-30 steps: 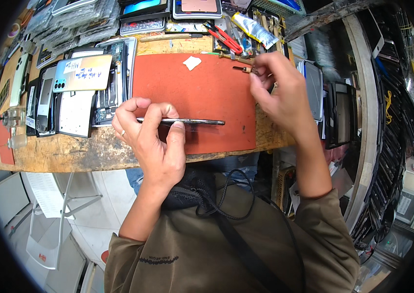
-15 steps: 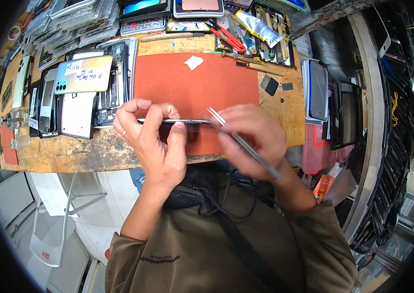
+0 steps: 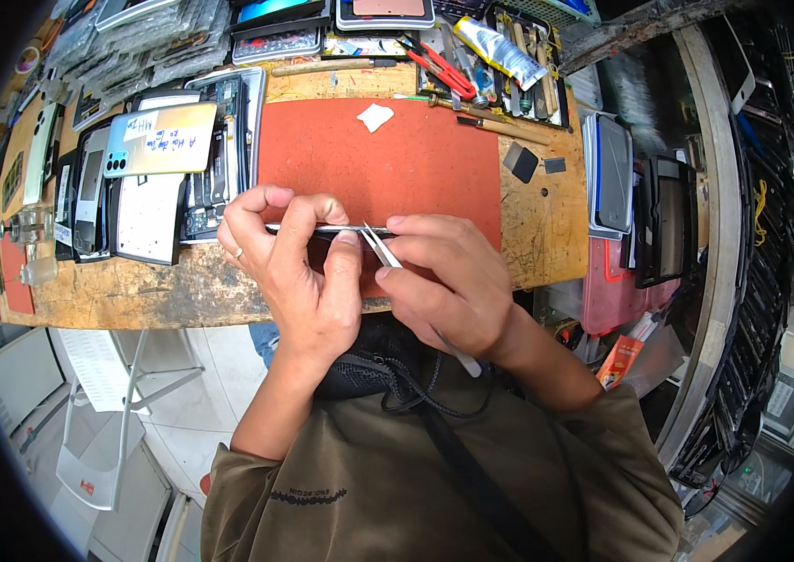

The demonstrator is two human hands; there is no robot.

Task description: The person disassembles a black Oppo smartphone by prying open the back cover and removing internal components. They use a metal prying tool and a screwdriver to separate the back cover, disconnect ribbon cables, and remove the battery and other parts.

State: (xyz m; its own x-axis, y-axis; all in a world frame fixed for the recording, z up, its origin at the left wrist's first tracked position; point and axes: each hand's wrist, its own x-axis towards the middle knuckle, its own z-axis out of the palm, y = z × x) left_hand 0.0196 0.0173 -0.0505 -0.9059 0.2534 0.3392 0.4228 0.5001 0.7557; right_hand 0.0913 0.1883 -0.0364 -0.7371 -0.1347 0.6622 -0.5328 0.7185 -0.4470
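Smooth metal tweezers [image 3: 383,251], matt work mat [image 3: 322,150], rough wooden bench [image 3: 172,302]

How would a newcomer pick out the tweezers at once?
Start with the large orange-red mat on the wooden bench. Over its near part, the right hand holds the tweezers, tips close to the thin edge-on device in the left hand. Their pale, slim metal arms taper to two points, unlike the device's single straight edge.

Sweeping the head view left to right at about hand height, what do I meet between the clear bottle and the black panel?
Clear bottle → gold phone → left hand → tweezer tips → right hand → black panel.
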